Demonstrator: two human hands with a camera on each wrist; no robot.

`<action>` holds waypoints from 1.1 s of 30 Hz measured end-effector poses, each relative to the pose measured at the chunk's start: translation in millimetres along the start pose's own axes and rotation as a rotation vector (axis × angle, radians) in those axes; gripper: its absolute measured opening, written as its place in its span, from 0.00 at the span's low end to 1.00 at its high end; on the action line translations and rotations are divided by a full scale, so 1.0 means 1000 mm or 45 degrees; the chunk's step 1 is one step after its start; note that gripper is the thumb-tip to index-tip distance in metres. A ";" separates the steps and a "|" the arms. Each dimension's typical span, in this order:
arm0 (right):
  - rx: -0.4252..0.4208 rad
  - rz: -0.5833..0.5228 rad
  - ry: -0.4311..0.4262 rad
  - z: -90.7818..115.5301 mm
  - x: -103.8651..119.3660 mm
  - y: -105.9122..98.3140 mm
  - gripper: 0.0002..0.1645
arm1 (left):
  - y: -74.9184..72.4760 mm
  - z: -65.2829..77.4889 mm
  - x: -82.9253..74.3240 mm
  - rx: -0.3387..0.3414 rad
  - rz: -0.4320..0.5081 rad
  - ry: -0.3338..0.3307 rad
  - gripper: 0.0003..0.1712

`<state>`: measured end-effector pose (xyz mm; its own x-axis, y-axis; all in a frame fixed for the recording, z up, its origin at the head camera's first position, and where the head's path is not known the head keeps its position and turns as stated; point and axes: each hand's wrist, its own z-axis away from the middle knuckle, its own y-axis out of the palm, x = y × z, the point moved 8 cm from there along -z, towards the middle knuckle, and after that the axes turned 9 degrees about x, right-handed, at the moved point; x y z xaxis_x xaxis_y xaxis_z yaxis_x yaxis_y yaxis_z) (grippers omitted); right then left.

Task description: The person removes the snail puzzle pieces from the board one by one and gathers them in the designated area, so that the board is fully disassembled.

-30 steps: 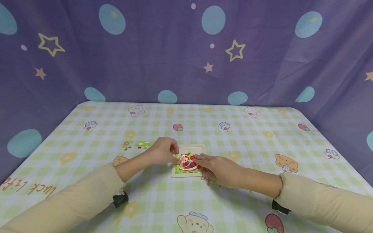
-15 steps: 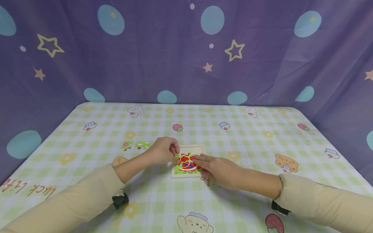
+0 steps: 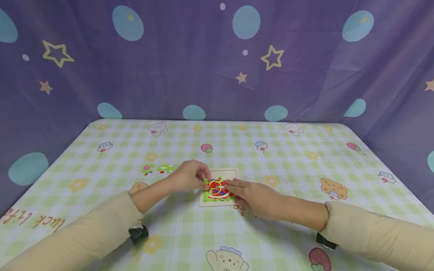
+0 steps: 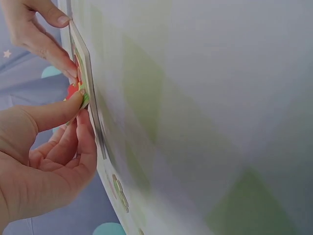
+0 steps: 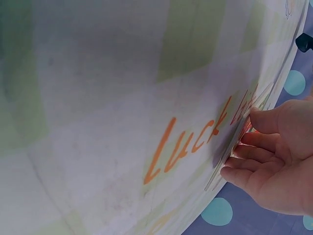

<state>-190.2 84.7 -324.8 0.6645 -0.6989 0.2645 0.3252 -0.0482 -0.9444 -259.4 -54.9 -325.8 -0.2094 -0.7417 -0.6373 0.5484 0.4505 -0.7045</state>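
A square wooden puzzle board [image 3: 217, 204] lies at mid-table, with colourful pieces [image 3: 222, 193] in its lower part and bare wood along the far side. My left hand [image 3: 190, 176] is at the board's left edge. In the left wrist view its thumb and fingers pinch a red and green puzzle piece [image 4: 72, 90], held tilted close over the board. From the right, my right hand [image 3: 259, 199] reaches over the board, its extended fingertips resting on the pieces. The right wrist view shows the thumb [image 5: 264, 120] at the board's near edge.
Two loose green puzzle pieces, one with a pink flower [image 3: 147, 169] and one with white patches [image 3: 165, 168], lie left of the board, beyond the left forearm. A checked cloth [image 3: 271, 241] covers the table. A purple curtain [image 3: 190, 67] hangs behind it.
The left hand has edged slightly right over the board with the pinched puzzle piece. Glare on the red part has gone as the piece's tilt changed. The right hand stays in place.
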 end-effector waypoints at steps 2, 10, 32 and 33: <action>-0.003 0.001 -0.002 0.000 0.000 0.000 0.28 | 0.000 0.001 -0.001 -0.003 -0.019 0.009 0.08; -0.002 -0.010 0.001 0.000 0.000 0.000 0.28 | -0.001 0.003 -0.004 -0.035 -0.066 0.044 0.07; -0.002 -0.006 -0.008 0.001 0.000 0.000 0.29 | -0.003 0.003 -0.004 -0.048 -0.093 0.064 0.06; -0.002 -0.005 -0.009 0.001 0.000 0.000 0.29 | -0.003 0.003 -0.003 -0.040 -0.081 0.059 0.05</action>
<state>-189.5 85.3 -324.2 0.6677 -0.6938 0.2699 0.3269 -0.0525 -0.9436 -258.3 -55.1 -320.6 -0.2807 -0.7459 -0.6040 0.5072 0.4190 -0.7531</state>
